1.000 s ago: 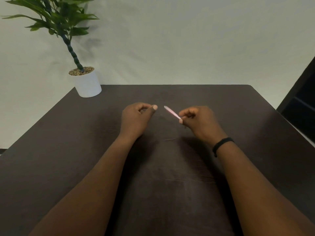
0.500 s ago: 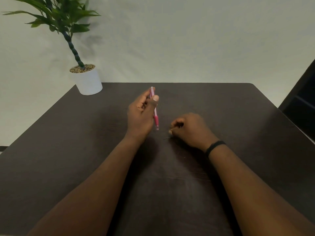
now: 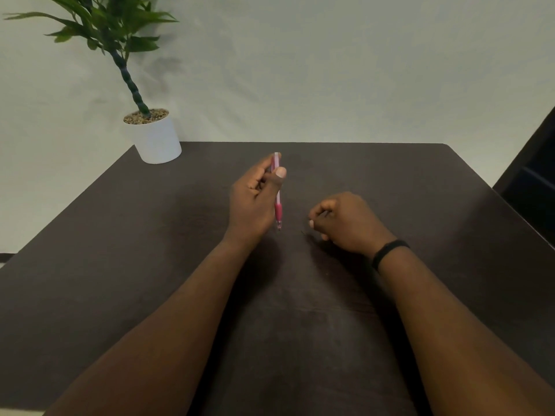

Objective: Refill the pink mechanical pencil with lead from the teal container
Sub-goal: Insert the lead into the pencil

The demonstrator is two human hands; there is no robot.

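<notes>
Pale, unmarked wall (image 3: 330, 70) filled the background behind a dark brown wooden surface (image 3: 420, 181), whose far edge ran straight across the view. At the far left corner stood a white pot (image 3: 156, 139) topped with pebbles, carrying a green plant (image 3: 105, 28) on a ringed, leaning stem; it was well apart from both hands. A dark piece of furniture (image 3: 531, 181) cut into the right edge. The left hand (image 3: 255, 199) was raised above the middle of the surface, its grip closed around the pink mechanical pencil (image 3: 277, 190), thumb pressed against the barrel and fingers curled behind it. The pencil stood nearly upright, its darker pink sleeve and tip pointing down toward the surface, its clear end above the thumb. The right hand (image 3: 345, 220) rested just beside it with curled fingers, forefinger and thumb drawn together near a thin dark lead (image 3: 304, 233) lying on the surface; whether that grip actually had hold of anything could not be told. A black wristband (image 3: 389, 252) circled the right wrist. Both forearms stretched over the near half of the surface, hiding much of it.
</notes>
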